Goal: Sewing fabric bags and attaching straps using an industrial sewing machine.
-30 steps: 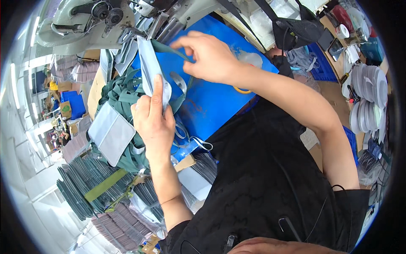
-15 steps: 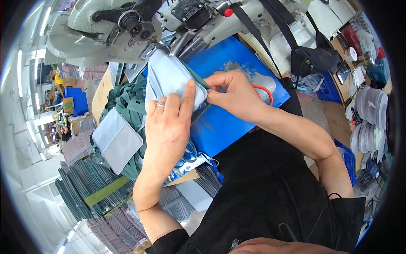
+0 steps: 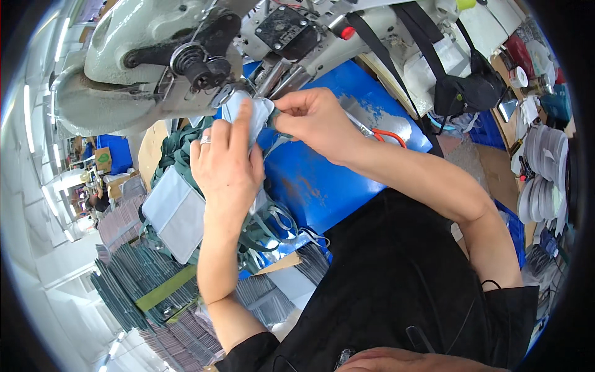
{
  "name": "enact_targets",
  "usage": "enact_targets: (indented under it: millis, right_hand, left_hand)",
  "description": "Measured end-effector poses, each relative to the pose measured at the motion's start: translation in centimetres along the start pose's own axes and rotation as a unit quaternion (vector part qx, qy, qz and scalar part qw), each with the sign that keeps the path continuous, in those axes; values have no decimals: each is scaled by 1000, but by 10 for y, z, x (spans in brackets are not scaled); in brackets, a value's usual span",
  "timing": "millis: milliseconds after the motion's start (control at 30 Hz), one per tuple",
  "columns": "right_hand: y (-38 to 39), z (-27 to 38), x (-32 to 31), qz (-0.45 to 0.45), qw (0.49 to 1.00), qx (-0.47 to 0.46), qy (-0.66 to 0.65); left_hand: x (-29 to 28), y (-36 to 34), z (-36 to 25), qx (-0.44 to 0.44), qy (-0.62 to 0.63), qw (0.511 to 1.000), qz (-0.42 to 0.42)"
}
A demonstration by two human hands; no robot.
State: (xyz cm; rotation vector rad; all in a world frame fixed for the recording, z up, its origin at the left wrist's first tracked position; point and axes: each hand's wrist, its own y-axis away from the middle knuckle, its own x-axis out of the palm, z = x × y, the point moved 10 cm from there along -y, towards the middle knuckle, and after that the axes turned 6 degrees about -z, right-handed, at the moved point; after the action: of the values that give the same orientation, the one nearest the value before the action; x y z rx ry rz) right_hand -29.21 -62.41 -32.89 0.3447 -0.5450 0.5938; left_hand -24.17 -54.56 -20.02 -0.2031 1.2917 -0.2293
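Observation:
A light blue fabric piece (image 3: 260, 116) lies at the working end of a sewing machine (image 3: 102, 102), its far end hidden beneath the machine parts. My left hand (image 3: 226, 164), with a ring on it, rests on the fabric. Its index finger points toward the machine and its thumb stands apart. At the fabric's right edge my right hand (image 3: 316, 124) pinches the border between thumb and fingers, where a bit of dark green strip shows. The fabric looks bunched and folded between the hands.
A blue work surface (image 3: 316, 192) spreads below the machine, with a red-orange handled tool (image 3: 390, 135) on it. Green strips (image 3: 175, 152) and a grey-blue fabric panel (image 3: 175, 214) lie left, above stacked green pieces (image 3: 127, 273). A black bag (image 3: 468, 90) hangs right, near white rolls (image 3: 545, 161).
Both hands have moved up and left, closer to the machine, with the fabric. The piece lay flat under my left hand before; now less of it shows and it is bunched.

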Motion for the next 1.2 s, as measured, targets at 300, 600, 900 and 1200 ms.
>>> enact_targets:
  millis: [300, 600, 900, 1200]
  right_hand:
    - [3, 5, 1, -61, 992, -55, 96]
    - [0, 4, -1, -59, 985, -24, 158]
    - [15, 12, -1, 40, 990, 104, 91]
    - [5, -3, -3, -28, 987, 145, 58]
  left_hand:
    - [9, 25, 19, -115, 108, 986, -53]
    - [-24, 2, 14, 55, 37, 998, 1]
    - [-26, -8, -3, 149, 12, 986, 75]
    - [-15, -17, -9, 121, -52, 987, 89]
